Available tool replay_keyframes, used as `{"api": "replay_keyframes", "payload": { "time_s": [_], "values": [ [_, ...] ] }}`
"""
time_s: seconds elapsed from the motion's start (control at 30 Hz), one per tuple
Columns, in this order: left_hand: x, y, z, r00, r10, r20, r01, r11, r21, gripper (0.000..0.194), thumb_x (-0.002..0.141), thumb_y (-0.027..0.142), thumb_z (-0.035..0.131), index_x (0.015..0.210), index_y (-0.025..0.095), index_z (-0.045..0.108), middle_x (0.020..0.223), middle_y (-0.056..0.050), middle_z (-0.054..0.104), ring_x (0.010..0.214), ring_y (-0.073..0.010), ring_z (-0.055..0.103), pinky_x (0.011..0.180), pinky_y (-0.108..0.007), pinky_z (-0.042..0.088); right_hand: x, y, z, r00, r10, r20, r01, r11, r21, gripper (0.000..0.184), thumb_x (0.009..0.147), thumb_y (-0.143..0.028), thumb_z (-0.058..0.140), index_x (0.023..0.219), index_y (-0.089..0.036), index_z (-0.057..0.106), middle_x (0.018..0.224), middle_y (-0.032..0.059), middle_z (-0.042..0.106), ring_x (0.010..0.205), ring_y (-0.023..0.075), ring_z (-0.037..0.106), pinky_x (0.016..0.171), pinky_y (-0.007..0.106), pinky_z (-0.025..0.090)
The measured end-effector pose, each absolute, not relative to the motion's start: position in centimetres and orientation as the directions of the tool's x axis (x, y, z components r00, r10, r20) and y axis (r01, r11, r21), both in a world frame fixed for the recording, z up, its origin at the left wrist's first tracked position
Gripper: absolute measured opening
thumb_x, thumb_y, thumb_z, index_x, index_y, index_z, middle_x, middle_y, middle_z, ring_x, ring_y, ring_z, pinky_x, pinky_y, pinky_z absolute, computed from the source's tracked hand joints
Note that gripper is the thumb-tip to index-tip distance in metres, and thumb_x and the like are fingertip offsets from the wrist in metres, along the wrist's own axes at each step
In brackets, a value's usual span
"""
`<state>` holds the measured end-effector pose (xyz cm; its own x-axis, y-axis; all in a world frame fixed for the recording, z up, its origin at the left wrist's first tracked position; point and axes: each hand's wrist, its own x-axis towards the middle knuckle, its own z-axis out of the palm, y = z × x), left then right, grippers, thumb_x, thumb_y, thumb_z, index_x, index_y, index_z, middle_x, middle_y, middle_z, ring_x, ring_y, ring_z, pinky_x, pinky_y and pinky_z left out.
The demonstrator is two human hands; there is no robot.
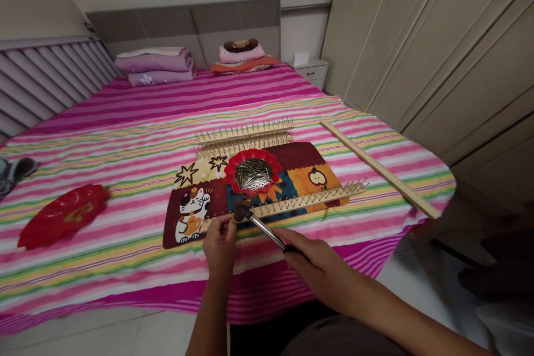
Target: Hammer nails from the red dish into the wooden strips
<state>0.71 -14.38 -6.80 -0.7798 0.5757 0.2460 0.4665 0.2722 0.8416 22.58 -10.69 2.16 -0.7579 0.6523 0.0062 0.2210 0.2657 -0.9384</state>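
My right hand (311,264) is wrapped round the dark grip of a hammer (269,232) with a shiny metal shaft. The hammer's dark head rests over a wooden strip (300,201), right beside my left fingertips. Thumb and fingers of my left hand (221,245) are pinched together at the strip; what they hold, if anything, is too small to make out. Right of the hammer head, a row of nails stands up from the strip. Just behind it, a red scalloped dish (276,169) holds many loose nails (252,172). Both lie on a patterned mat (292,157) with a cat picture.
Two strips bristling with nails (244,134) lie behind the mat. A long bare wooden strip (379,167) lies at the right. On the left is a red oval tray (62,217). Folded bedding (161,67) sits by the headboard (167,28); wardrobe doors (417,39) stand at right.
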Motion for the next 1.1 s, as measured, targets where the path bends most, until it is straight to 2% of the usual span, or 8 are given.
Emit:
{"api": "replay_keyframes", "payload": {
  "time_s": [0.13,0.27,0.43,0.53,0.7,0.83,0.97,1.1],
  "values": [
    [0.7,-14.4,-7.3,-0.758,0.577,0.305,0.536,0.285,0.794,0.019,0.072,0.036,0.052,0.074,0.02,0.062,0.064,0.0,0.06,0.06,-0.0131,0.055,0.062,-0.025,0.044,20.5,-10.6,2.9,-0.784,0.62,0.033,0.205,0.309,-0.929,0.053,0.088,-0.005,0.041,0.137,-0.025,0.049,0.098,0.0028,0.072,0.093,0.0182,0.065,0.09,0.034,0.048],
    [0.6,-14.5,-7.8,-0.755,0.576,0.313,0.538,0.272,0.798,0.019,0.073,0.036,0.053,0.075,0.02,0.061,0.065,0.001,0.06,0.058,-0.0124,0.053,0.06,-0.024,0.043,19.6,-10.7,3.2,-0.792,0.605,0.08,0.179,0.356,-0.917,0.053,0.09,-0.007,0.04,0.139,-0.025,0.045,0.122,0.006,0.067,0.111,0.0198,0.061,0.097,0.036,0.046],
    [0.5,-14.6,-8.2,-0.755,0.568,0.328,0.554,0.285,0.783,0.013,0.07,0.03,0.054,0.075,0.021,0.061,0.066,0.001,0.061,0.06,-0.0127,0.054,0.061,-0.024,0.043,19.8,-11.0,2.6,-0.822,0.567,0.048,0.2,0.367,-0.909,0.055,0.088,-0.005,0.041,0.139,-0.026,0.045,0.127,0.0059,0.063,0.121,0.0204,0.055,0.104,0.038,0.04],
    [0.3,-14.5,-8.3,-0.751,0.572,0.33,0.554,0.275,0.786,0.014,0.071,0.031,0.054,0.076,0.021,0.062,0.067,0.001,0.062,0.061,-0.0132,0.056,0.063,-0.024,0.044,21.2,-11.1,2.5,-0.803,0.594,0.053,0.182,0.328,-0.927,0.051,0.091,-0.01,0.041,0.139,-0.03,0.045,0.116,0.002,0.067,0.105,0.017,0.062,0.099,0.034,0.044],
    [0.5,-14.7,-7.7,-0.76,0.581,0.292,0.513,0.26,0.818,0.022,0.072,0.04,0.054,0.077,0.021,0.063,0.072,-0.001,0.064,0.061,-0.0135,0.056,0.063,-0.026,0.046,25.2,-11.2,1.7,-0.68,0.733,-0.026,0.213,0.164,-0.963,0.043,0.094,-0.026,0.043,0.137,-0.026,0.048,0.084,0.0002,0.064,0.07,0.0139,0.057,0.07,0.025,0.05],
    [1.3,-14.9,-5.8,-0.76,0.548,0.351,0.573,0.308,0.759,0.025,0.075,0.041,0.055,0.086,0.02,0.063,0.074,-0.002,0.062,0.063,-0.0142,0.056,0.066,-0.027,0.046,28.6,-11.9,-0.4,-0.562,0.786,-0.256,0.242,-0.14,-0.96,0.049,0.091,-0.039,0.048,0.138,-0.024,0.048,0.061,-0.0047,0.043,0.052,0.0113,0.039,0.048,0.021,0.037],
    [1.2,-12.6,-3.1,-0.631,0.612,0.477,0.727,0.252,0.638,0.02,0.078,0.035,0.052,0.083,0.021,0.064,0.081,-0.005,0.065,0.075,-0.0169,0.059,0.073,-0.028,0.046,30.3,-12.7,-2.0,-0.469,0.793,-0.389,0.193,-0.338,-0.921,0.06,0.086,-0.046,0.052,0.139,-0.021,0.046,0.056,-0.0074,0.028,0.049,0.0103,0.028,0.043,0.019,0.023],
    [0.1,-7.4,-1.4,-0.468,0.822,0.325,0.831,0.285,0.478,0.018,0.077,0.026,0.052,0.081,0.021,0.068,0.085,-0.007,0.069,0.083,-0.0201,0.062,0.077,-0.03,0.045,30.8,-12.7,-2.2,-0.424,0.798,-0.428,0.182,-0.387,-0.904,0.066,0.081,-0.048,0.055,0.139,-0.017,0.047,0.056,-0.0072,0.031,0.049,0.0099,0.028,0.043,0.02,0.021]
  ]
}}
